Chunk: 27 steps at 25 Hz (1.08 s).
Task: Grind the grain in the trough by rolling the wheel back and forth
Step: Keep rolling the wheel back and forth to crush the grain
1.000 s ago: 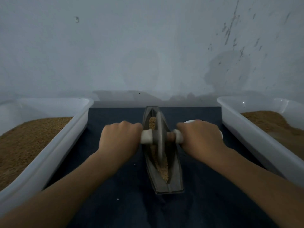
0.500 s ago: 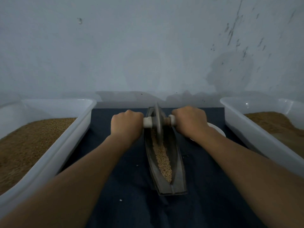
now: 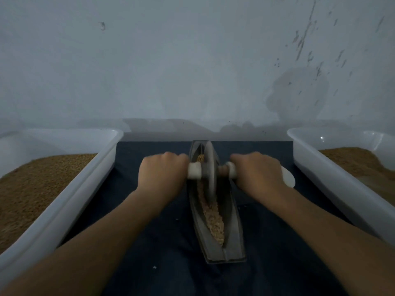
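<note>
The left hand (image 3: 162, 174) is gripping one pale handle (image 3: 194, 170) of the grey metal disc wheel (image 3: 210, 171), which is standing in the far half of the narrow grey boat-shaped trough (image 3: 234, 231), tan crushed grain (image 3: 213, 218) lying nearer. The right hand (image 3: 258, 174) is clasping the other handle. Uneven pressing is likely risking a tilted wheel, flicking grain onto the dark blue cloth (image 3: 149, 242).

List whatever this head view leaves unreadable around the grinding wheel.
Handle ends: wrapped inside the left hand and right hand, head view.
Grain beneath the wheel: hidden by its disc.
White object past the right hand: mostly covered by that hand; unidentifiable.
Left tub and right tub: cut off by the frame's side edges.
Grain fineness in the trough: too small and dim.
</note>
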Available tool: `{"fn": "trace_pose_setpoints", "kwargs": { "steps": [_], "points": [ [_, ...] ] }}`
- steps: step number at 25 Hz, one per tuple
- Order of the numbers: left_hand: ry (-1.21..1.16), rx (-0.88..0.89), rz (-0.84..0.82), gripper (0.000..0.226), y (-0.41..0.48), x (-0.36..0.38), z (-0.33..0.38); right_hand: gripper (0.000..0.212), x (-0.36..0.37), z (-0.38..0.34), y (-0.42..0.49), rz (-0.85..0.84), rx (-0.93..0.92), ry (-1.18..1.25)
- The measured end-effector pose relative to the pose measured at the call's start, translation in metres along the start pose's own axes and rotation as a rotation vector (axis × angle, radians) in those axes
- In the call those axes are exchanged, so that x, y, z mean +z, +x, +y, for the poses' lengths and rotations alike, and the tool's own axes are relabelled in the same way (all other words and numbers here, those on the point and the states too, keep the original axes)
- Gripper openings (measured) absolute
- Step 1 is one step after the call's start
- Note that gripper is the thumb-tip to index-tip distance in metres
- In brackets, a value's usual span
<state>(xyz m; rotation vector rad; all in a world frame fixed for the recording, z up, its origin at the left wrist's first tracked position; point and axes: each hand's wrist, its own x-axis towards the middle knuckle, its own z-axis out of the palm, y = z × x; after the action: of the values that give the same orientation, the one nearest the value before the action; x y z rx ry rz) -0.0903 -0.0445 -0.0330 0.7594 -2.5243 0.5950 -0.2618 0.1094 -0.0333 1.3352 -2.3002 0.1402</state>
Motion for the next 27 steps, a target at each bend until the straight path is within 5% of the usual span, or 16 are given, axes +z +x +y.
{"fn": "trace_pose_setpoints", "kwargs": {
  "steps": [4, 11, 17, 22, 27],
  "points": [
    [-0.057, -0.039, -0.089, 0.005, 0.026, -0.002, 0.0, 0.021, -0.001, -0.003, 0.027, -0.035, 0.052, 0.004],
    [-0.043, 0.137, 0.106, 0.064, -0.049, -0.03, -0.007, 0.063, -0.029, 0.005, -0.051, 0.117, -0.136, -0.116],
    [0.006, -0.02, -0.037, 0.008, 0.015, 0.001, 0.003, 0.022, 0.002, -0.001, 0.016, -0.051, 0.033, 0.014],
    [0.02, 0.017, -0.068, 0.008, 0.022, -0.011, 0.004, 0.018, 0.002, 0.0, 0.01, -0.1, 0.067, 0.101],
    [-0.033, 0.125, 0.117, 0.061, -0.047, -0.025, -0.004, 0.055, -0.019, 0.005, -0.046, 0.088, -0.134, -0.035]
  ]
}}
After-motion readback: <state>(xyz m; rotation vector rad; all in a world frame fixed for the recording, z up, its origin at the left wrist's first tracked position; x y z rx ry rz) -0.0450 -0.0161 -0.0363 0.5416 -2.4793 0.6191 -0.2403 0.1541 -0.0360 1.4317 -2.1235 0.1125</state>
